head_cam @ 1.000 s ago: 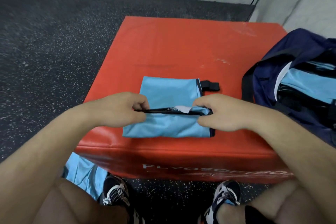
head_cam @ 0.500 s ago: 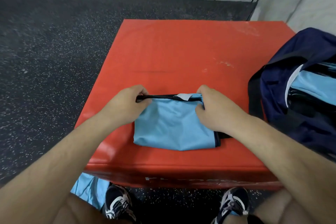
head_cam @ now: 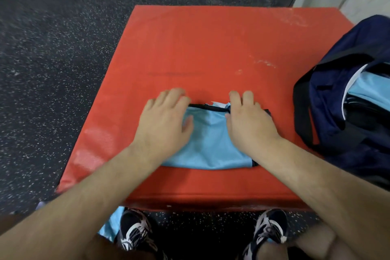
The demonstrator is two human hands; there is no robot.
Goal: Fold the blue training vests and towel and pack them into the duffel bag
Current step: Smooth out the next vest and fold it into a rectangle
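Down by my shoe [head_cam: 135, 232], another blue cloth [head_cam: 108, 228] waits. On the red box [head_cam: 211, 48], my left hand [head_cam: 166, 120] and right hand [head_cam: 249, 120] lie flat, fingers straight, pressing the folded vest [head_cam: 209, 145]; even pressure toward the corners should set the crease. The duffel bag [head_cam: 337, 112] gapes open to my right.

The folded light-blue mesh vest [head_cam: 211, 143] lies at the red padded box [head_cam: 211, 48]'s front; the navy fabric duffel bag [head_cam: 329, 116] sits on its right edge.

A light blue vest [head_cam: 211, 139] with black trim lies on the red-orange plyo box [head_cam: 211, 48]; beside the box, a navy duffel bag [head_cam: 337, 116].
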